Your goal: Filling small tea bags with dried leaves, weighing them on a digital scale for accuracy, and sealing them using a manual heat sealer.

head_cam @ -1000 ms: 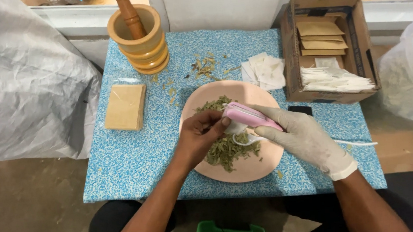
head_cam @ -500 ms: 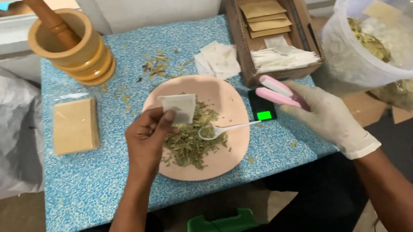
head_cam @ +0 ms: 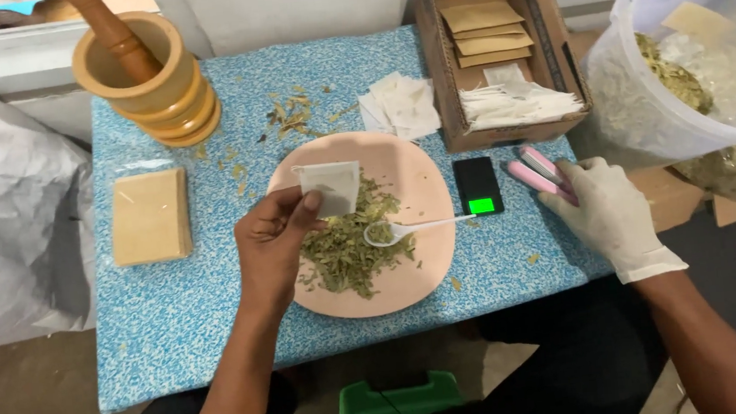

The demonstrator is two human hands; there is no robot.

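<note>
Right now the gloved right hand (head_cam: 604, 213) covers most of the pink sealing tool (head_cam: 541, 170), only the two pink arms poking out at its 11 o'clock; how tightly the fingers close round it I cannot tell, but it rests on the blue speckled table (head_cam: 175, 330). At 1 o'clock the clear plastic tub (head_cam: 685, 73) runs off the frame edge, with pale packets and dried greenery inside, hard to sort apart. Over to the bare left hand (head_cam: 273, 242): thumb and fingers pinched shut on a small white tea bag (head_cam: 331, 186), held above the pink plate (head_cam: 410, 177). That plate carries a heap of dried green leaves (head_cam: 341, 254) and a white spoon (head_cam: 405, 228) lying with its bowl in the heap. At 12 o'clock a cardboard box (head_cam: 436, 50) holds brown envelopes and white sachets. The wooden mortar (head_cam: 154, 92) at 10 o'clock has its pestle in. Since half a second ago the right hand has come down toward the table beside the small black scale (head_cam: 478, 184).
</note>
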